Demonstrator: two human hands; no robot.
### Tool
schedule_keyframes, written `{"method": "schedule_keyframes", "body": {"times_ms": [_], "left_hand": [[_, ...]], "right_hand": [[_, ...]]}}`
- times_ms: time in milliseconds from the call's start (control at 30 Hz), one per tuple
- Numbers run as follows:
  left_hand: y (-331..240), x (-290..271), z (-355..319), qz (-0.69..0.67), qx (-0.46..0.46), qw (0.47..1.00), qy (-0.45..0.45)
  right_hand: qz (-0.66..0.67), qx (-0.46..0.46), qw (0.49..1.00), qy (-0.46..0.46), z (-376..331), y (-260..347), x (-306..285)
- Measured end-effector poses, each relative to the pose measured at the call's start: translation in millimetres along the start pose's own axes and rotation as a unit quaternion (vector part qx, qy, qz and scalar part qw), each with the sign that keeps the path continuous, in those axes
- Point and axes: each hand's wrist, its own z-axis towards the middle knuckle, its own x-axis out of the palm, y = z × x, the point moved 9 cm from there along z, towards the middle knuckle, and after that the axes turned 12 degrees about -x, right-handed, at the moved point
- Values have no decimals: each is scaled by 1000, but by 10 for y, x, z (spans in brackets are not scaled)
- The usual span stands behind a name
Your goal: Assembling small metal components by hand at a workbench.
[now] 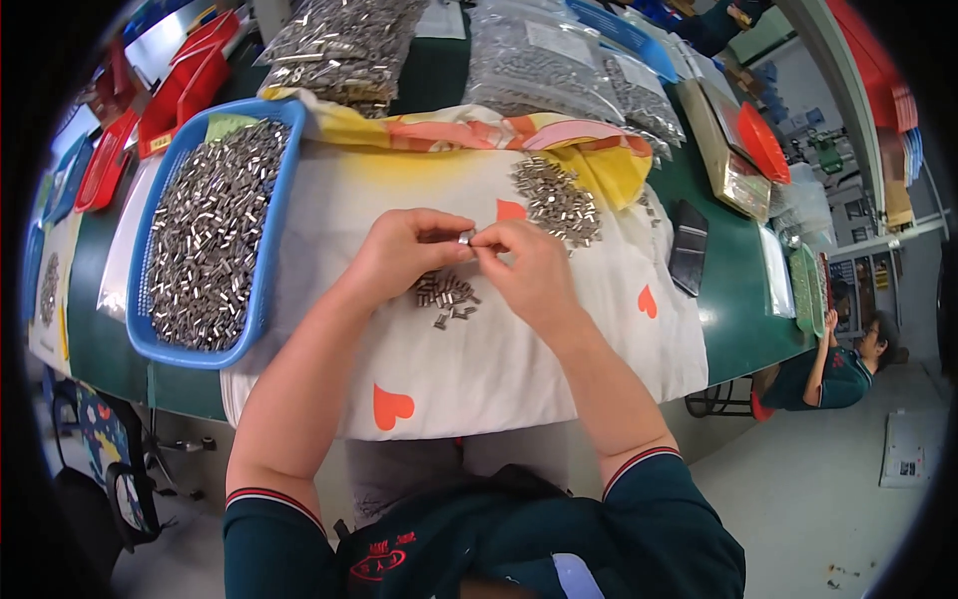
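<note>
Over the white cloth [499,369], my left hand [407,250] and my right hand [529,270] meet, fingertips pinched around one small shiny metal piece [465,239]. Both hands are closed on it. Just below them lies a small heap of short metal pieces [447,291], partly under my left hand. Beyond my right hand spreads a bigger pile of similar metal pieces [559,203]. On the left stands a blue plastic basket [140,329], filled with many such metal pieces [215,240]. The exact shape of the held piece is too small to make out.
Clear bags of metal parts [344,45] and more bags [544,65] line the back of the green table [738,329]. A black phone-like object [689,248] lies right of the cloth. Red bins [195,85] stand back left. Another person [828,364] sits at far right.
</note>
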Motion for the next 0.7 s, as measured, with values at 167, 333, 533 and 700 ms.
{"method": "schedule_keyframes", "body": {"times_ms": [167, 333, 533, 700], "left_hand": [[-4, -17, -19, -28, -11, 999, 24], [14, -11, -44, -18, -20, 999, 27], [4, 28, -36, 13, -42, 999, 19], [17, 27, -34, -5, -33, 999, 28]], "right_hand": [[131, 114, 984, 49, -4, -176, 38], [202, 166, 964, 42, -45, -313, 103], [-20, 170, 985, -31, -109, -733, -370], [-160, 79, 984, 25, -37, -668, -271]]}}
